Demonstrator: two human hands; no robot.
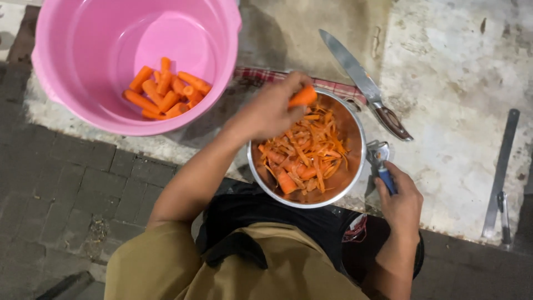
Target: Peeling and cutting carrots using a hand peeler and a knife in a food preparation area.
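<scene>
Orange fills the metal bowl (pixel 352 176), which serves as the landmark. Over the bowl's far rim, the left hand (pixel 270 111) is curled shut around a peeled carrot (pixel 303 96), whose stub end sticks out past the fingers. Just beside the bowl's right rim, the right hand (pixel 402 201) is closed around the blue handle of a peeler (pixel 380 161), its metal head pointing away from the person and nearly touching the rim. Inside the bowl lie carrot peelings (pixel 311 145) and a few carrot pieces. Beyond the bowl to the left stands a pink tub (pixel 78 66) holding peeled carrots (pixel 165 91). Beyond the bowl to the right, a kitchen knife (pixel 363 83) lies on the worn stone ledge (pixel 461 83). A checked cloth (pixel 252 76) shows under the bowl's far edge.
</scene>
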